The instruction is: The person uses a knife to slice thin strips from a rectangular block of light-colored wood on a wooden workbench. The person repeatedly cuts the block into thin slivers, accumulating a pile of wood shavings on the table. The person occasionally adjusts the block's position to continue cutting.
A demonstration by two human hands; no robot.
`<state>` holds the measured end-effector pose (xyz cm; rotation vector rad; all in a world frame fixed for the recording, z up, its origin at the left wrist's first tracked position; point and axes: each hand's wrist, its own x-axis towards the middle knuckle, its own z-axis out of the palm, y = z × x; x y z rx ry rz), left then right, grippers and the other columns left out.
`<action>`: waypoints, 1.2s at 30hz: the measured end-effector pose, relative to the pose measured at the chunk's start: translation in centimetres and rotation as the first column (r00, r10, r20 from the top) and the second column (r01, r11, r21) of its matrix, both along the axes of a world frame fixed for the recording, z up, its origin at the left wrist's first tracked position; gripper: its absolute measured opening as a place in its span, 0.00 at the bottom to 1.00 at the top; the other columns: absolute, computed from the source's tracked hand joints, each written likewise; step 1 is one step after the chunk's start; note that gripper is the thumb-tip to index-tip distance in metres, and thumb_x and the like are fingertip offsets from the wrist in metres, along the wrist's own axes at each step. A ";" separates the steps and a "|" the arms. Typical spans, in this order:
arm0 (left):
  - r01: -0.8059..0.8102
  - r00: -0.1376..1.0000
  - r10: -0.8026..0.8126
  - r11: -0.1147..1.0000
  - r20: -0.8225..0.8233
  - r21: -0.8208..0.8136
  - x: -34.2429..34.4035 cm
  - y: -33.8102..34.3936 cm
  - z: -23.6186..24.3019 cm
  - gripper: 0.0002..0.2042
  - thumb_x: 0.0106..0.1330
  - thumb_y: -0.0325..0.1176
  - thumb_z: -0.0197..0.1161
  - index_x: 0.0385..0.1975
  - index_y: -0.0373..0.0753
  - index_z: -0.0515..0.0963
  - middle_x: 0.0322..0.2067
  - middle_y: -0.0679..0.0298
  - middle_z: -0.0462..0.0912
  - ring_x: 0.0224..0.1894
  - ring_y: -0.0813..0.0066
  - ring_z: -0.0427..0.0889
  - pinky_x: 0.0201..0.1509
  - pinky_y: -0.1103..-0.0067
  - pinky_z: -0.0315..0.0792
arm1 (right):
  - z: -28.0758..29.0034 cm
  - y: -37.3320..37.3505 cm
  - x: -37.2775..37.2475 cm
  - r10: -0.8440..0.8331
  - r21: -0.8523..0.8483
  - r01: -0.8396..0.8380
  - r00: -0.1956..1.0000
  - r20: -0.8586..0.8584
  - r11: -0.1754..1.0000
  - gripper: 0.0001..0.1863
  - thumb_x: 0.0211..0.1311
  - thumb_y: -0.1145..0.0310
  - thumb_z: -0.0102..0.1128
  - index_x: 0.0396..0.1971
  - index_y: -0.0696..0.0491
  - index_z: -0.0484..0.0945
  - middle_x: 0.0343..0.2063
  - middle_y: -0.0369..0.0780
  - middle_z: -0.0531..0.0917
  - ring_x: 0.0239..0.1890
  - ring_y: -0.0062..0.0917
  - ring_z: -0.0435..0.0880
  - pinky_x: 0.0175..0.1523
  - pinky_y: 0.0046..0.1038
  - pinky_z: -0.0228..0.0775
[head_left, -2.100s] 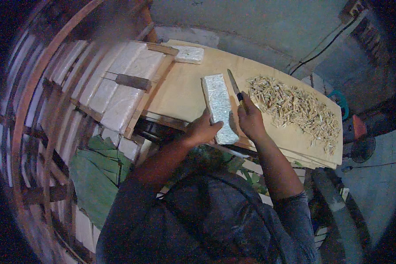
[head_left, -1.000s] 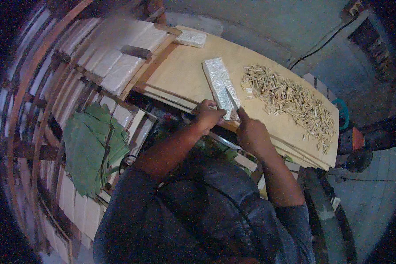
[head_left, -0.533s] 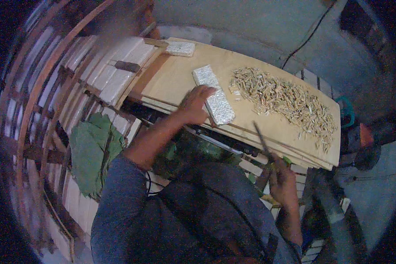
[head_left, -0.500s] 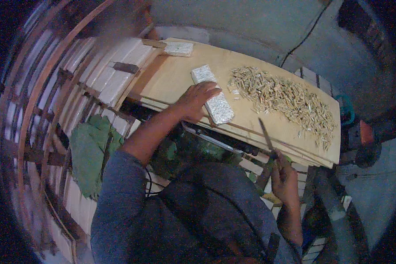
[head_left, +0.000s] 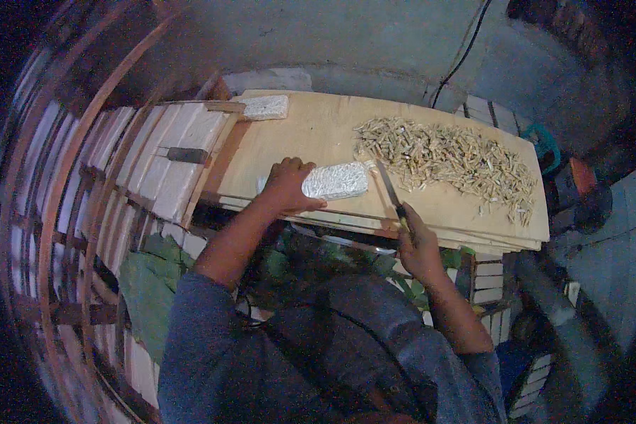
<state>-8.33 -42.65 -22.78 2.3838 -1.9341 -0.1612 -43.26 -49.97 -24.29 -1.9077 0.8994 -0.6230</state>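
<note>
My left hand (head_left: pixel 290 186) grips a whitish, rough-surfaced rectangular block (head_left: pixel 338 181) near its left end, on the wooden board. The block lies lengthwise from left to right. In my right hand (head_left: pixel 418 244) is a knife (head_left: pixel 391 189), held by its handle; its blade points up and away, just right of the block's right end. Whether blade and block touch, I cannot tell. Beyond and to the right of the blade, a wide heap of small pale stick-like pieces (head_left: pixel 449 162) covers part of the board (head_left: pixel 318 127).
A similar whitish block (head_left: pixel 265 107) lies at the board's far left corner. Left of the board, a dark-handled tool (head_left: pixel 186 155) rests on pale wrapped blocks (head_left: pixel 169 180). Green leaves or cloth (head_left: pixel 152 283) hang below. A teal object (head_left: pixel 543 148) stands beyond the right edge.
The block has turned from slanting away to lying nearly sideways under my left hand. My right hand has brought the knife up and left, close to the block's end. The view has shifted slightly.
</note>
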 end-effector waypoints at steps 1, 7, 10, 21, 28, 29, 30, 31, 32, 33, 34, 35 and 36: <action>-0.020 1.000 0.020 1.000 0.005 -0.020 0.3 1.0 -0.7 0.49 0.47 0.67 0.76 0.65 0.39 0.76 0.56 0.50 0.76 0.63 0.50 0.72 0.69 0.56 0.65 | 0.1 -0.6 2.4 0.023 -0.012 -0.024 0.999 -0.024 1.000 0.29 0.74 0.70 0.55 0.73 0.52 0.67 0.47 0.55 0.87 0.45 0.48 0.90 0.52 0.43 0.81; -0.034 0.997 0.023 0.988 -0.071 -0.154 -0.6 1.3 -2.1 0.47 0.44 0.67 0.78 0.61 0.39 0.79 0.52 0.52 0.76 0.58 0.50 0.73 0.62 0.58 0.68 | -1.2 -6.1 10.6 0.029 -0.109 -0.053 0.977 -0.212 0.993 0.26 0.71 0.71 0.56 0.69 0.55 0.73 0.55 0.57 0.85 0.49 0.50 0.89 0.54 0.39 0.80; -0.019 0.999 0.013 0.979 -0.032 -0.204 -0.5 1.4 -2.7 0.47 0.43 0.67 0.79 0.59 0.39 0.79 0.51 0.52 0.77 0.57 0.50 0.74 0.61 0.56 0.68 | -1.1 -6.1 10.8 0.027 -0.070 -0.045 0.972 -0.235 0.997 0.26 0.71 0.71 0.56 0.68 0.54 0.74 0.55 0.56 0.85 0.51 0.48 0.88 0.56 0.40 0.79; -0.164 0.986 0.163 0.981 -0.019 -0.102 -1.5 1.0 -2.8 0.48 0.48 0.67 0.77 0.63 0.36 0.74 0.55 0.49 0.77 0.60 0.48 0.74 0.63 0.51 0.69 | -3.8 4.6 -6.8 0.081 -0.143 -0.095 0.992 -0.101 0.985 0.31 0.71 0.73 0.54 0.73 0.52 0.68 0.62 0.55 0.81 0.61 0.49 0.83 0.62 0.42 0.77; -0.351 0.933 0.358 0.921 -0.014 0.168 -3.1 1.0 -1.1 0.53 0.48 0.63 0.76 0.70 0.35 0.65 0.60 0.45 0.74 0.65 0.46 0.72 0.66 0.51 0.70 | -4.4 -3.1 -0.8 -0.028 -0.490 -0.192 0.913 -0.406 0.850 0.36 0.63 0.69 0.63 0.74 0.47 0.68 0.42 0.49 0.81 0.41 0.46 0.83 0.45 0.46 0.78; -0.351 0.933 0.359 0.922 -0.023 0.167 -3.1 1.0 -0.6 0.53 0.46 0.62 0.77 0.69 0.33 0.66 0.60 0.42 0.74 0.65 0.45 0.73 0.66 0.53 0.71 | -4.6 -4.7 0.9 -0.014 -0.533 -0.226 0.913 -0.408 0.815 0.36 0.63 0.68 0.64 0.73 0.47 0.69 0.42 0.49 0.80 0.41 0.45 0.82 0.43 0.46 0.77; -0.354 0.930 0.367 0.918 -0.040 0.179 -2.8 1.0 -0.6 0.53 0.46 0.62 0.77 0.69 0.32 0.65 0.61 0.42 0.73 0.64 0.44 0.74 0.66 0.54 0.72 | -5.0 -5.7 2.1 -0.004 -0.576 -0.258 0.911 -0.413 0.776 0.35 0.63 0.67 0.64 0.72 0.48 0.70 0.41 0.48 0.79 0.40 0.45 0.81 0.42 0.46 0.76; -0.363 0.923 0.380 0.912 -0.062 0.189 -2.2 0.9 -0.9 0.54 0.45 0.62 0.77 0.69 0.31 0.65 0.61 0.41 0.73 0.63 0.43 0.75 0.66 0.54 0.72 | -5.7 -6.4 3.1 -0.016 -0.627 -0.263 0.915 -0.403 0.734 0.33 0.63 0.67 0.64 0.70 0.48 0.71 0.41 0.48 0.79 0.41 0.45 0.80 0.43 0.46 0.75; -0.369 0.915 0.392 0.908 -0.090 0.199 -2.0 0.7 -0.9 0.54 0.45 0.61 0.77 0.68 0.30 0.65 0.61 0.40 0.73 0.63 0.43 0.75 0.66 0.55 0.73 | -6.2 -7.2 3.8 -0.031 -0.674 -0.269 0.917 -0.397 0.688 0.32 0.63 0.67 0.64 0.69 0.49 0.72 0.41 0.48 0.78 0.42 0.44 0.79 0.43 0.46 0.74; -0.379 0.908 0.402 0.909 -0.120 0.176 -1.9 0.9 -0.7 0.56 0.43 0.61 0.79 0.68 0.29 0.65 0.60 0.40 0.73 0.62 0.43 0.76 0.66 0.56 0.73 | -6.6 -7.8 4.3 -0.044 -0.719 -0.274 0.920 -0.390 0.639 0.31 0.63 0.67 0.65 0.67 0.49 0.73 0.42 0.47 0.78 0.42 0.44 0.78 0.43 0.46 0.73; -0.391 0.897 0.413 0.908 -0.157 0.152 -1.9 1.3 -0.8 0.57 0.40 0.60 0.81 0.67 0.28 0.65 0.60 0.40 0.74 0.62 0.43 0.76 0.66 0.57 0.74 | -6.3 -8.0 4.5 -0.052 -0.738 -0.228 0.940 -0.336 0.635 0.28 0.63 0.68 0.65 0.65 0.50 0.74 0.42 0.47 0.77 0.44 0.44 0.77 0.45 0.47 0.73; -0.405 0.884 0.424 0.905 -0.196 0.132 -2.2 2.0 -1.0 0.58 0.38 0.60 0.83 0.66 0.27 0.65 0.60 0.40 0.74 0.62 0.43 0.77 0.66 0.57 0.75 | -5.6 -7.6 4.8 -0.056 -0.751 -0.187 0.957 -0.286 0.633 0.26 0.63 0.68 0.65 0.62 0.51 0.76 0.43 0.48 0.77 0.46 0.45 0.77 0.47 0.47 0.73; -0.410 0.885 0.408 0.911 -0.225 0.043 -2.7 2.8 -1.2 0.55 0.40 0.57 0.82 0.65 0.27 0.65 0.59 0.40 0.74 0.60 0.42 0.77 0.65 0.57 0.75 | -4.9 -7.3 5.3 -0.060 -0.762 -0.145 0.970 -0.234 0.631 0.24 0.63 0.68 0.65 0.60 0.52 0.77 0.43 0.48 0.77 0.48 0.45 0.77 0.49 0.48 0.72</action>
